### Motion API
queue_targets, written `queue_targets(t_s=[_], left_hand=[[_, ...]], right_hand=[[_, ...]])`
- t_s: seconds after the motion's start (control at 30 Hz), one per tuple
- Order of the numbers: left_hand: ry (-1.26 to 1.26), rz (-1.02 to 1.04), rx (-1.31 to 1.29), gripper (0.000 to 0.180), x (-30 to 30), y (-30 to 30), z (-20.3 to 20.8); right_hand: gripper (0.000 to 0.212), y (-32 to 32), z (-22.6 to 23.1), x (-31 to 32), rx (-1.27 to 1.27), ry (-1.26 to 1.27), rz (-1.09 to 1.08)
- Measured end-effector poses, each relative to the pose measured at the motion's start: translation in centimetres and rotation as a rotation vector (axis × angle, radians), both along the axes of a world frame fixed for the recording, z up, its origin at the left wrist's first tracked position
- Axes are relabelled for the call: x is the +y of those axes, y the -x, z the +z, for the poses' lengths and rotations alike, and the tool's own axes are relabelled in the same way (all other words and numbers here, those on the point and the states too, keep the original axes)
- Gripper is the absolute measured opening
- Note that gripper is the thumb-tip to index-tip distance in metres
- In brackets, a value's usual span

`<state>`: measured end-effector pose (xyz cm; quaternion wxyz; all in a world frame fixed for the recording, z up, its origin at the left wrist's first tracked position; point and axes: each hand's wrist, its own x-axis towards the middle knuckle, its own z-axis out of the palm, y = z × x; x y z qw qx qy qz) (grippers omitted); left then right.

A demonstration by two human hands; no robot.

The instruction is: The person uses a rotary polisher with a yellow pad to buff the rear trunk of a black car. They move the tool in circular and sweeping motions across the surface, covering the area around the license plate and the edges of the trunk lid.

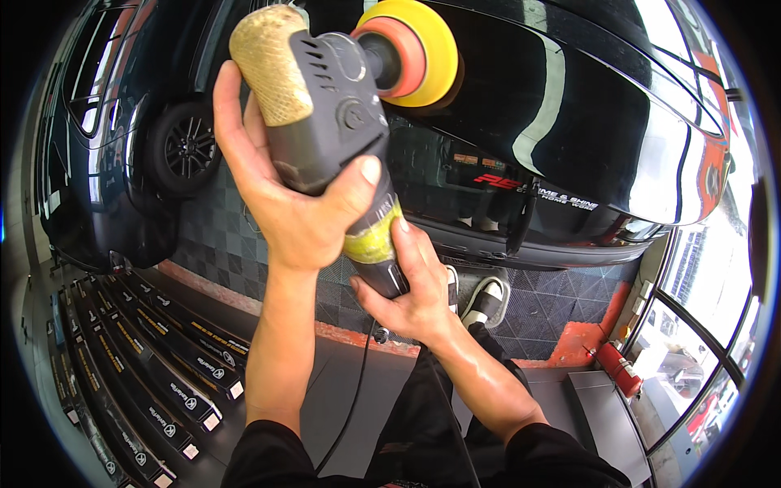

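A dark grey car polisher (346,114) with a tan wrapped head cover is held up in both my hands. My left hand (297,207) is wrapped round its body, thumb across the near side. Lower down, my right hand (411,289) grips the rear handle, just below a band of yellow tape (373,240). The yellow foam pad (431,53) on an orange backing points to the right, over the glossy black car panel (496,106). From this angle I cannot tell whether the pad touches the panel. A black cord (358,390) trails down from the handle.
Another dark vehicle with a black wheel (183,148) stands at the left. Several long black boxes (138,382) lie at the lower left. A red fire extinguisher (618,370) is near the window at the right. Dark floor tiles (561,305) lie around my shoes (486,301).
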<state>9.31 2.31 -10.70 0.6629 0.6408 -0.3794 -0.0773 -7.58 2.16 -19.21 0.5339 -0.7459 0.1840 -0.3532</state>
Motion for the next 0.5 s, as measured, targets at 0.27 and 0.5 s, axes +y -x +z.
queue_targets(t_s=[0.27,0.5], left_hand=[[0.005,-0.049,0.139,0.115,-0.5,-0.5,1.7],[-0.06,-0.066,0.112,0.112,-0.9,-0.7,2.4]], right_hand=[[0.106,-0.3,2.8,0.3,0.077,-0.054,0.007],[0.102,-0.2,3.5,1.3,0.045,-0.196,-0.022]])
